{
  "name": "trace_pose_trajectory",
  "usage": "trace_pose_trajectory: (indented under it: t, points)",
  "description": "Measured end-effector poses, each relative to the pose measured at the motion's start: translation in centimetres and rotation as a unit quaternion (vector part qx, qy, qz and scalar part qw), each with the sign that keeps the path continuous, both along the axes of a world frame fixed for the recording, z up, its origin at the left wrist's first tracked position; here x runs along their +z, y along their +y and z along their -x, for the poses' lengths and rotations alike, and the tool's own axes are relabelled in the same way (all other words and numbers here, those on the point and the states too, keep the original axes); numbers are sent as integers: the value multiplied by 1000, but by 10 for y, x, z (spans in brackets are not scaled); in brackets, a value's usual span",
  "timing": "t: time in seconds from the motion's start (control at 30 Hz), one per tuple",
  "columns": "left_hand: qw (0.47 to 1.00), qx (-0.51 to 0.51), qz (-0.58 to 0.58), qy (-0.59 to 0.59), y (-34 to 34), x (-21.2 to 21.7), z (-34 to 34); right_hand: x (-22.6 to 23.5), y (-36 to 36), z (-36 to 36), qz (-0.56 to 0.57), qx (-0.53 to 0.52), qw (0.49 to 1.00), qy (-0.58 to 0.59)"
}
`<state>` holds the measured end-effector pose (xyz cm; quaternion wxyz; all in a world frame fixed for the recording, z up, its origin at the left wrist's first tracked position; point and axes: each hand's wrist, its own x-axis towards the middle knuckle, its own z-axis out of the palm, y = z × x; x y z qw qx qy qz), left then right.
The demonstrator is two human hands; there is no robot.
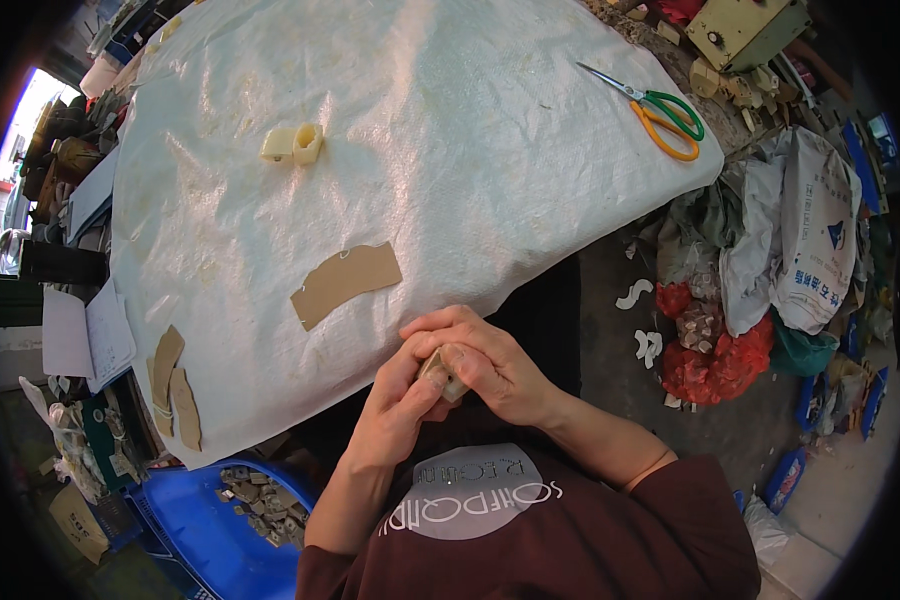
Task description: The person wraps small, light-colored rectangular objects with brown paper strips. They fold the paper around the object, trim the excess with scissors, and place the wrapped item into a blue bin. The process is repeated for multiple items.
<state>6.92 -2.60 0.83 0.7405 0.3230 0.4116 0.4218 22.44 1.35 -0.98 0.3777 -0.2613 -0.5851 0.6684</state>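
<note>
I hold a small greyish-beige block [452, 388], hard-looking and squarish with a rough, dull surface, nearer to me and to the right of the flat tan panel [348, 285], just off the bench [510, 170]. My left hand [398, 388] is curled in a narrow grip on it from the left, and my right hand [495, 368] closes round it from the other side, its fingers overlapping those of the left and its thumb laid on the block. The block's visible part seems to run on a slant, from far left to near right, but my fingers cover its ends, so I cannot tell which end leads. The bench is draped in crinkled, glossy white woven plastic. Beyond the panel and slightly left stand two smooth cream pieces [279, 146], one showing a round hollow. Far to the panel's right lie scissors [637, 94], with steel blades and green and orange looped handles, the tips aimed left and away from me. To its left and nearer me are curved tan strips [182, 405]; lower on that side, a smooth blue plastic basin [205, 545] holds chunky grey pieces [266, 506].
</note>
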Motion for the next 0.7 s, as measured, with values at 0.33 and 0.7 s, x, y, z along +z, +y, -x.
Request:
trace_pose_trajectory:
  t: [0.33,0.7]
  points:
    - [995,79,10,-59,1,-2,-13,-19,-5,3,217,67,958,177]
    - [987,151,-21,-42,-5,-13,-19,-16,-9,13,185,29,966,178]
